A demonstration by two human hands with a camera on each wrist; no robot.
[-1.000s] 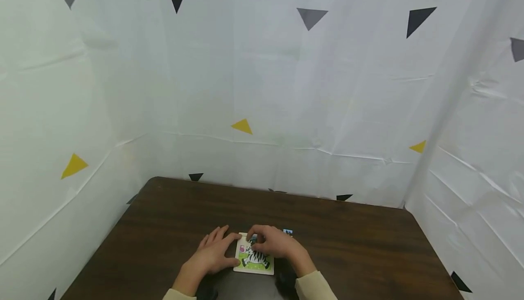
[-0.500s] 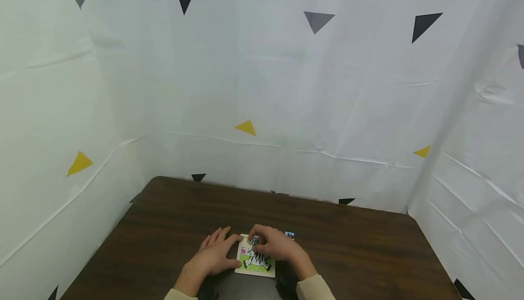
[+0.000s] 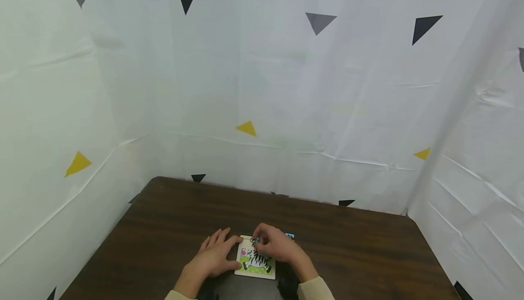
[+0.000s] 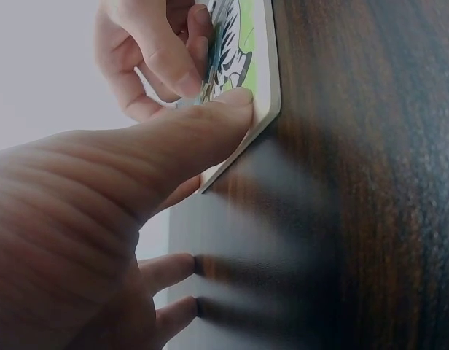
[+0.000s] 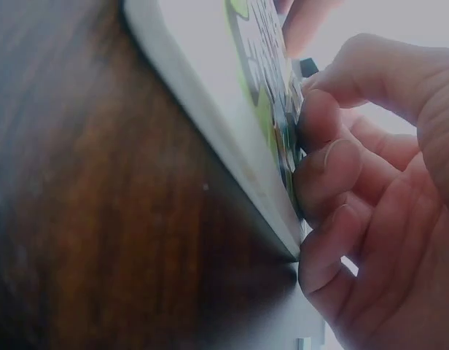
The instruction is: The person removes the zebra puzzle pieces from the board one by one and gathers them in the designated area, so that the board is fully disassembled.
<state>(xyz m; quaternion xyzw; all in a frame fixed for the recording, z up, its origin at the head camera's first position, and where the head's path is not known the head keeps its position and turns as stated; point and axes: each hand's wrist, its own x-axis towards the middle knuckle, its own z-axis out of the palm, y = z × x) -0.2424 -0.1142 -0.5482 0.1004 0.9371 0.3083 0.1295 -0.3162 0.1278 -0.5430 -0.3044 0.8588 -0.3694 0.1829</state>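
Note:
A small square puzzle board (image 3: 254, 273) with a zebra picture on a green ground lies flat on the table. My left hand (image 3: 213, 255) rests at the board's left side, index fingertip at the far corner and thumb on the near one. In the left wrist view that thumb (image 4: 224, 113) presses on the board's rim, while the other fingers touch the tabletop. My right hand (image 3: 275, 244) is over the board's far part and pinches a small bluish puzzle piece (image 3: 255, 241) between thumb and index finger. Right wrist view: its other fingers (image 5: 328, 164) are curled against the board.
Another blue puzzle piece (image 3: 289, 235) lies just beyond my right hand, partly hidden by it. The dark wooden table (image 3: 348, 245) is enclosed by a white curtain (image 3: 278, 86) with grey, black and yellow triangles.
The head view has shifted slightly. My right fingertips have lifted a little and moved slightly right with the puzzle piece, which now shows more. My left hand keeps its place on the board.

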